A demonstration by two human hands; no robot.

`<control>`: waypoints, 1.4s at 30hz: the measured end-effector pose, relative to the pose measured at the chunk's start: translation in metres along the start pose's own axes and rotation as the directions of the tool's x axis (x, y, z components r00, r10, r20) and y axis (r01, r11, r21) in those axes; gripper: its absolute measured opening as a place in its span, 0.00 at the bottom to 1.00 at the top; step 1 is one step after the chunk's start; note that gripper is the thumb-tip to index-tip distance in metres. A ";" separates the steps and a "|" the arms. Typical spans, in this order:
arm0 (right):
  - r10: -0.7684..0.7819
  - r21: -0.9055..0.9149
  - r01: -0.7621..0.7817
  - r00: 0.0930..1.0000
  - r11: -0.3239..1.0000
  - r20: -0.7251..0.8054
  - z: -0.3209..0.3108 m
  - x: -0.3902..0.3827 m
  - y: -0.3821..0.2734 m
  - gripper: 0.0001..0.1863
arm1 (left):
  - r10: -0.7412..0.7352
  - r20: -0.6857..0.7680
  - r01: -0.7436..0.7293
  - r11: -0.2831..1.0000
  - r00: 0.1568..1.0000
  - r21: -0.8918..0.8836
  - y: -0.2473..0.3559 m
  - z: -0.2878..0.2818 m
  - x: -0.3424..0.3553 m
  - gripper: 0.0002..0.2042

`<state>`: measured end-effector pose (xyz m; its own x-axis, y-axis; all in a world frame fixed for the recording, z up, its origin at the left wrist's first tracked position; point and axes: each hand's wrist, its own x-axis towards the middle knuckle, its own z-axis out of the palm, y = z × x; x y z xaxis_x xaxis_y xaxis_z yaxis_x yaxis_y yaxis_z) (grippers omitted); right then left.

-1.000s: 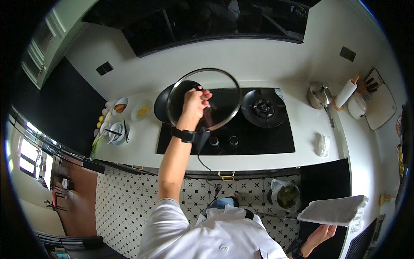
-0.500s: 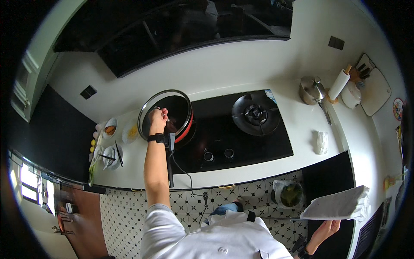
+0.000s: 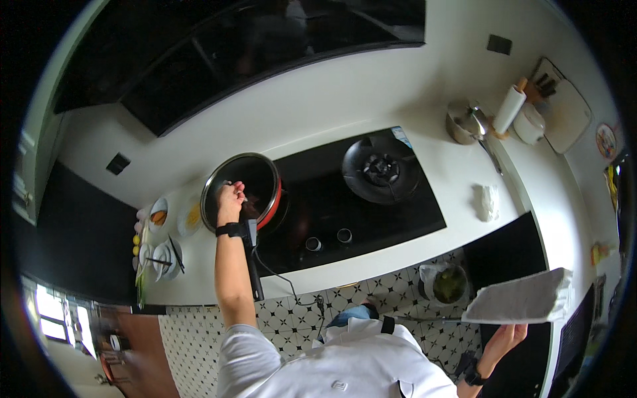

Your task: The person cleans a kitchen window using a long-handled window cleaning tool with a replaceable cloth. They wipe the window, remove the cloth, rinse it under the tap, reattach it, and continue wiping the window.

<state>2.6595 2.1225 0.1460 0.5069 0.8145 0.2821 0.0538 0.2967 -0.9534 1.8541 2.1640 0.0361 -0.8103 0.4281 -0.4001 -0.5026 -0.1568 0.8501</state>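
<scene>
My left hand point(image 3: 231, 199) grips the knob of a steel-rimmed glass lid point(image 3: 253, 171) over a red wok point(image 3: 271, 211) at the hob's left; the wok's black handle point(image 3: 255, 282) points toward me. My left wrist wears a black band with a cabled device. At the lower right, my right hand point(image 3: 507, 337) has bent fingers at the lower edge of a pale folded cloth-like slab point(image 3: 516, 297); the fingertips are partly hidden, so what they hold is unclear.
Black hob point(image 3: 305, 192) with burner point(image 3: 380, 171). Left: bowls point(image 3: 163, 260), chopsticks, plates of food, green onions point(image 3: 140, 286). Right: steel pot point(image 3: 463, 126), paper towel roll point(image 3: 509, 109), cutting board point(image 3: 567, 119), small plastic bag point(image 3: 489, 203). On the floor, a bagged bin point(image 3: 443, 282). Dark cabinets overhead.
My left hand has carried the lid left and lowered it over the red wok, which now shows more. The view has tilted, and my right hand stays at the pale slab.
</scene>
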 end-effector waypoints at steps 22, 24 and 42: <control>0.015 0.007 -0.015 0.990 1.000 -0.138 -0.132 -0.011 -0.003 0.08 | 0.682 0.239 -0.708 0.574 0.692 0.412 -0.072 0.085 -0.253 0.23; 0.014 0.019 -0.011 0.986 1.000 -0.168 -0.156 -0.012 -0.002 0.08 | 0.531 0.400 -0.661 0.655 0.747 0.366 -0.106 0.117 -0.312 0.22; -0.063 -0.166 -0.050 0.790 0.985 -0.609 -0.247 -0.009 -0.023 0.04 | -0.400 0.759 0.253 0.916 0.514 0.312 -0.432 0.558 -0.405 0.32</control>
<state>2.8659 1.9853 0.1393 0.9215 0.3214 0.2180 0.1707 0.1689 -0.9707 2.5678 2.5547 0.0217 0.0128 0.9581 -0.2863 -0.5714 0.2419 0.7842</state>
